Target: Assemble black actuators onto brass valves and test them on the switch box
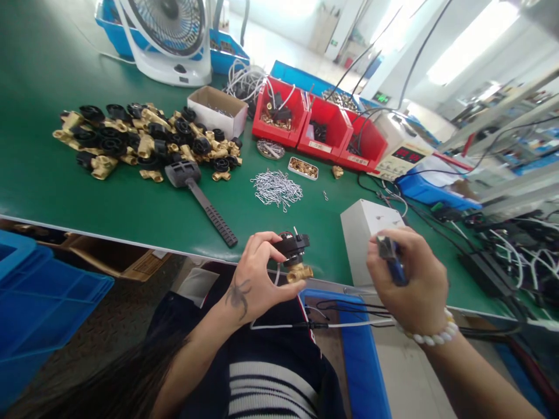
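My left hand (255,276) is closed on a brass valve (296,259) with a black top, held over the near edge of the green table (131,203). My right hand (408,282) is closed around a blue-handled tool (393,262), its tip pointing up, just right of the valve and apart from it. A thin white wire runs below both hands. A white box (362,224) stands on the table between and behind my hands.
A heap of brass and black valve parts (140,139) lies at the left with a black mallet-like tool (205,201). A pile of metal clips (276,188), red bins (321,125), a cardboard box (217,110), a fan (168,38) and a meter (402,154) stand farther back. Blue crates (39,302) sit at the lower left.
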